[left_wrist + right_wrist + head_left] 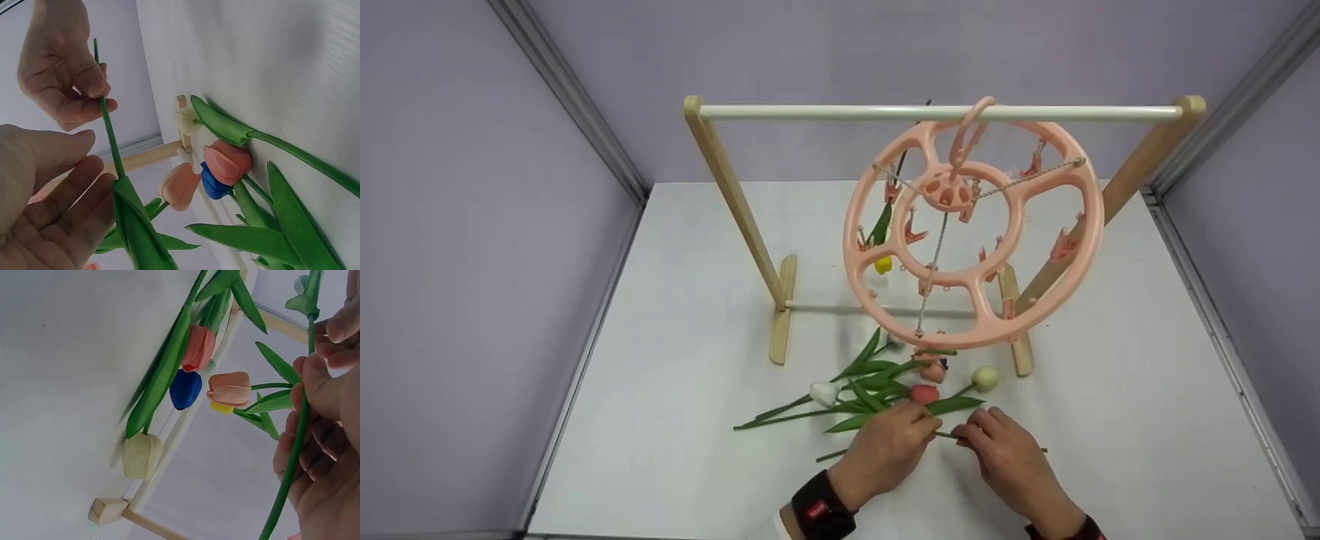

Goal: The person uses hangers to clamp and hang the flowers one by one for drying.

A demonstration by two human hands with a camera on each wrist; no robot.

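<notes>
Stem (941,434) first: you've got one green stem strung between both hands, low over the table (660,420) at the near edge. Your left hand (885,446) has its fingers curled round the leafy end, and the left wrist view shows the stem running up past your fingertips (84,197) to the other hand. Your right hand (1009,454) pinches the bare end between thumb and forefinger, other fingers loosely bent; the tip sticks out to the right past your knuckles. Both wrists come in from the near edge, backs of the hands up, knuckles almost meeting.

Just past your hands lies the tulip pile (877,386): a red one (924,393) nearest your left fingers, a white one (824,392) off to the left, a cream one (985,378) to the right, a peach one (934,370) behind, and a blue one (185,389) tucked in there too.

Further back stands the wooden rack (735,210), with the pink peg hanger (971,232) hooked on its bar. A yellow tulip (883,263) hangs head-down from a peg on its left side.
</notes>
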